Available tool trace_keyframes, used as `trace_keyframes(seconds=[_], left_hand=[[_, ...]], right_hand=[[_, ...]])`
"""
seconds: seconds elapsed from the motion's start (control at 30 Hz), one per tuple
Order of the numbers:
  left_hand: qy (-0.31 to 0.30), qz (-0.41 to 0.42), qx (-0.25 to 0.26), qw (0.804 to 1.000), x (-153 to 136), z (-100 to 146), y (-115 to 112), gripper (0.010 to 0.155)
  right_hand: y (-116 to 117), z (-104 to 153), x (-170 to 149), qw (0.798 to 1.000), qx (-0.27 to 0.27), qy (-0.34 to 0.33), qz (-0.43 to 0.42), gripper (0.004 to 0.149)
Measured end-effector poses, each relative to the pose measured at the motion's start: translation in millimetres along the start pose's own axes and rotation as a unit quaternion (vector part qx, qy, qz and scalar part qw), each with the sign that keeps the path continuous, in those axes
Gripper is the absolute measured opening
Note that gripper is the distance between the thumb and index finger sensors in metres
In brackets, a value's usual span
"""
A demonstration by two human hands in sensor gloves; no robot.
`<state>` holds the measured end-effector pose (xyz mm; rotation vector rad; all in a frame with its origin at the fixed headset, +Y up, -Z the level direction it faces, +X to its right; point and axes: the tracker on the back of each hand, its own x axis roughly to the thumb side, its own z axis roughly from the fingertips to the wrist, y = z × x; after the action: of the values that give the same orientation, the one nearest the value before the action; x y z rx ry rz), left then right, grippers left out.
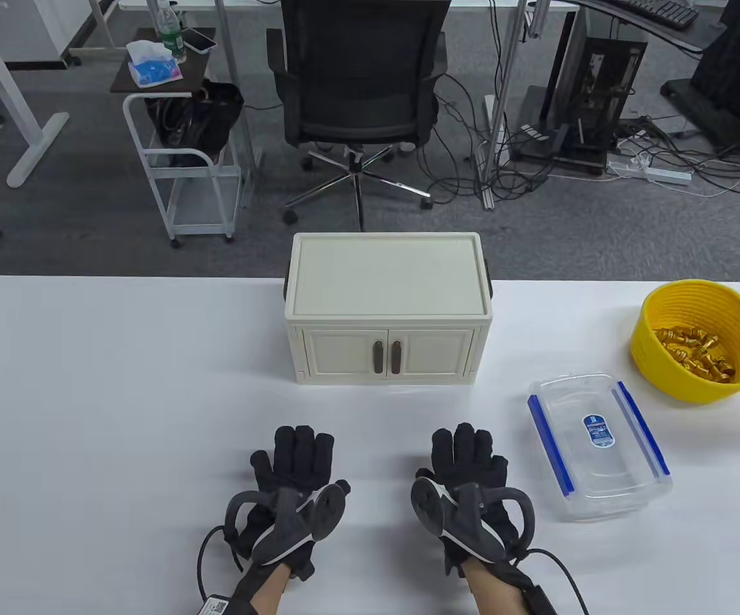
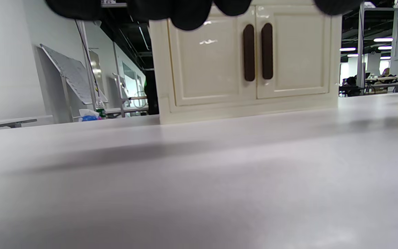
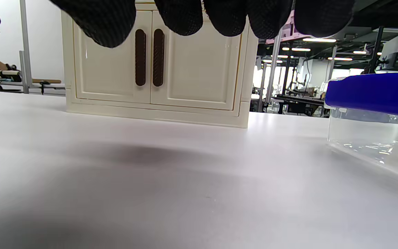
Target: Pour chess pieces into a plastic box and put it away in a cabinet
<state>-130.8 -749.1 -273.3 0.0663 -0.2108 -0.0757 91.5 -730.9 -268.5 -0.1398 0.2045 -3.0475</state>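
Observation:
A cream cabinet (image 1: 387, 307) stands at the table's far middle, both doors closed, with two dark handles (image 1: 387, 356); it also shows in the left wrist view (image 2: 247, 58) and the right wrist view (image 3: 157, 69). A clear plastic box (image 1: 599, 446) with blue clips lies lidded at the right, also in the right wrist view (image 3: 375, 117). A yellow basket (image 1: 704, 339) holds several gold chess pieces (image 1: 696, 352) at the far right. My left hand (image 1: 293, 467) and right hand (image 1: 466, 464) lie flat on the table, open and empty, in front of the cabinet.
The white table (image 1: 120, 397) spreads wide to the left. Beyond its far edge stand an office chair (image 1: 360, 83), a small cart (image 1: 184, 141) and desks with cables on the floor.

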Motion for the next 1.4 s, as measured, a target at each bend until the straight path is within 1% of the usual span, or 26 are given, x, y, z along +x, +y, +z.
trace_keyframes(seconds=[0.5,0.77,0.97,1.1,1.17,1.27,1.4], left_hand=[[0.009,0.023,-0.018,1.000,0.1,-0.9,-5.9,0.073],[0.019,0.010,-0.032,0.999,1.3,-0.2,-6.2,0.073],[0.023,0.010,-0.031,0.999,3.0,-0.6,-4.1,0.073],[0.017,0.012,-0.032,0.999,9.8,-2.1,1.1,0.073],[0.006,-0.003,-0.033,0.999,16.7,-5.6,5.4,0.074],[-0.003,-0.007,-0.022,1.000,25.8,-17.7,16.9,0.073],[-0.003,0.029,0.002,1.000,39.9,-47.2,36.9,0.073]], right_hand=[[0.9,-2.3,-10.0,1.000,0.003,0.007,-0.028,0.068],[0.3,-1.5,-14.6,0.999,0.001,0.011,-0.040,0.068],[-0.9,-1.1,-18.6,0.999,0.000,0.014,-0.049,0.068],[-4.2,-1.1,-19.5,0.998,-0.004,0.016,-0.061,0.068],[-5.6,-1.7,-20.6,0.998,-0.007,0.018,-0.067,0.068],[-5.9,-2.8,-22.1,0.997,-0.009,0.019,-0.073,0.068],[-5.7,-3.0,-23.6,0.997,-0.012,0.020,-0.077,0.068]])
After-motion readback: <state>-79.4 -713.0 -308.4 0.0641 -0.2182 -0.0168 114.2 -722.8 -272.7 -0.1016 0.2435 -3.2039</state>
